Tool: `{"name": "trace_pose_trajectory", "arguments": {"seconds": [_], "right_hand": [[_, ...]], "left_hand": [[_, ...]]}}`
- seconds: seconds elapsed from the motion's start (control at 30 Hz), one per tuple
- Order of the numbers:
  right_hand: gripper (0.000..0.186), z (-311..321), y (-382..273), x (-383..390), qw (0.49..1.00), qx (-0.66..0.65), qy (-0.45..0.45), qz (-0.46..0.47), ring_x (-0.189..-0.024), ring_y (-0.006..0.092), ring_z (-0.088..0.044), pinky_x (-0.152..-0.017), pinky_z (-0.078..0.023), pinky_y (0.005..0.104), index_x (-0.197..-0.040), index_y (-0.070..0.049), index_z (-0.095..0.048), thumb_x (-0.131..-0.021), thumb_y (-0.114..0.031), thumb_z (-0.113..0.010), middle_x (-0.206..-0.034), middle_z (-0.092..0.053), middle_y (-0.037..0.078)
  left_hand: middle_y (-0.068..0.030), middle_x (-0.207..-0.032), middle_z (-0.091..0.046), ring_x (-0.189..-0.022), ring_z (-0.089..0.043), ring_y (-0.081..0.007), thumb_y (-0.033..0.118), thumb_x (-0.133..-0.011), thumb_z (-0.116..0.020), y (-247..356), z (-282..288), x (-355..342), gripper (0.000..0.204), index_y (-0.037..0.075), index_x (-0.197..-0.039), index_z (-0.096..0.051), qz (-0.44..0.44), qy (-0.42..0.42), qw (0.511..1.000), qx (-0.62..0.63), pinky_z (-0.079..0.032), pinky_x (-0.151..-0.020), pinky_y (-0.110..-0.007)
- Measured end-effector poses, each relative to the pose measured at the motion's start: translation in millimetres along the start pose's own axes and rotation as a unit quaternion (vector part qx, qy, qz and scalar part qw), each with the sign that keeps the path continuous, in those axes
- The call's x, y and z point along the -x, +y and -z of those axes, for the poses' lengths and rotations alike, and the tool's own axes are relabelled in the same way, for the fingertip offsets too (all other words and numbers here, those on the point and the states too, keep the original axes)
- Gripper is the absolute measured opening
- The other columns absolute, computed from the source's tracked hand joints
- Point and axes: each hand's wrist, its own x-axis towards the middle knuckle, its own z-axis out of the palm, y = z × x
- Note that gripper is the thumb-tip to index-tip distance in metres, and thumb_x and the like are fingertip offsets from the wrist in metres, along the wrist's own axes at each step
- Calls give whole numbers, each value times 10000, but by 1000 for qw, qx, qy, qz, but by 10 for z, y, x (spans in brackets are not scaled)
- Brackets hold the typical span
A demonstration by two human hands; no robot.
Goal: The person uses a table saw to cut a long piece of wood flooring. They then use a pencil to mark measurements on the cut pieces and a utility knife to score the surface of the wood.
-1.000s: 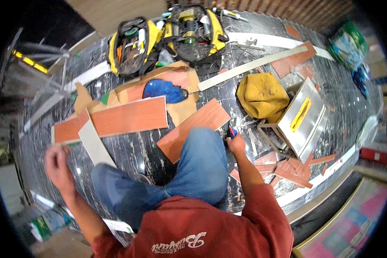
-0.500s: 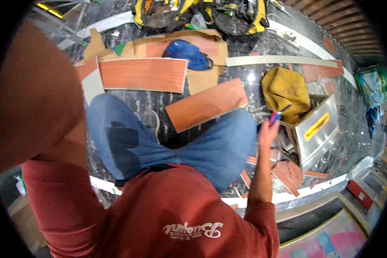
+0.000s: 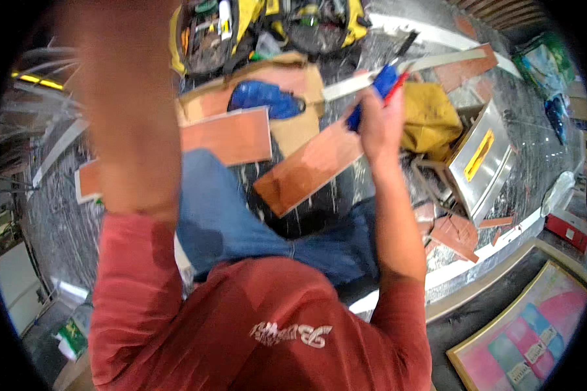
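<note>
R grip (image 3: 379,127) was closed, fingers wrapped round a blue tool (image 3: 384,79) & a slim red one (image 3: 396,89), both angled to upper R. L forearm (image 3: 137,143) blocked much of the upper L & ran past the top edge, so L grip was out of frame: couldn't tell if open, or if it had hold of anything.

Short wood-grain board (image 3: 293,176) lay flat on the dark floor (image 3: 65,221) in front of the jeans (image 3: 225,202), just lower-L of R grip. Long axis ran diag., lower-L to upper-R, w/ the upper-R end toward & partly behind R grip; contact btwn them unclear. R grip was the nearer one in view.

Longer board (image 3: 231,138) lay farther L, by the cardboard (image 3: 297,137); mustard cloth (image 3: 430,117) & metal box (image 3: 479,163) sat to the R.
</note>
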Motion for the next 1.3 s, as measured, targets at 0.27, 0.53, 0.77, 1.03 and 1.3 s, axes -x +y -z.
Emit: {"name": "trace_pose_trajectory", "arguments": {"seconds": [0.27,0.53,0.77,1.03,1.3], "right_hand": [[547,-235,92,107,976,163,-26,141,-958,478,-655,-784,-524,494,-1336,56,-319,-944,-165,-630,-1054,-637,302],[538,-133,173,172,982,172,-66,-39,-755,374,-673,-679,-537,435,-1295,36,-412,-902,-210,-684,-906,-632,243],[453,-53,626,51,988,123,-62,-70,-658,185,-642,-600,-528,347,-1201,32,-485,-894,-232,-688,-851,-620,141],[526,-193,442,420,929,338,-121,-87,-947,384,-669,-847,-517,465,-1270,-42,-554,-859,-337,-700,-1044,-673,207],[466,194,294,181,973,162,-102,-130,-962,365,-618,-844,-495,426,-1235,-39,-550,-837,-235,-692,-1023,-623,209]], "left_hand": [[11,-824,-628,-715,-556,-64,206,-876,-775,-848,-1555,1225,210,32,-906,-662,201,-52,978,6,-471,-640,-239],[-72,-832,-635,-763,-597,-153,173,-1070,-463,-886,-1131,929,168,28,-1027,-537,153,66,911,377,-499,-741,-303],[-29,-813,-560,-697,-493,-129,96,-985,-493,386,-301,742,76,62,-986,-560,-58,25,907,416,-424,-650,-278],[-26,-830,-561,-693,-492,-115,109,-984,-503,522,84,755,79,65,-1009,-564,-69,27,913,400,-416,-627,-262],[-23,-848,-562,-688,-491,-100,121,-982,-513,219,4,436,91,68,-1032,-567,-124,10,897,424,-408,-603,-246]]}}
